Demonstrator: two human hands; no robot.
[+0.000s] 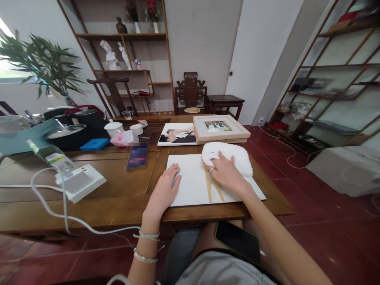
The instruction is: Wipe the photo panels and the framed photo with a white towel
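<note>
A white flat board point(188, 190) lies on the table in front of me. My left hand point(166, 187) rests on its left edge, fingers stretched forward and thumb apart, with nothing held. A thick fluffy white cloth point(237, 156) covers the board's upper right part. On top of it presses my right hand point(225, 172), its fingers spread and a ring on one of them. Two tan strips point(209, 188) run down the board in a narrow upside-down V, their upper ends hidden under the hand and cloth.
Beyond the board are a framed picture point(221, 128) and a photo panel point(178, 134). To the left are a pixelated dark packet point(137, 156), a blue box point(94, 144), an open white box point(84, 182) and a looping white cable point(97, 232). A phone point(237, 241) rests on my lap.
</note>
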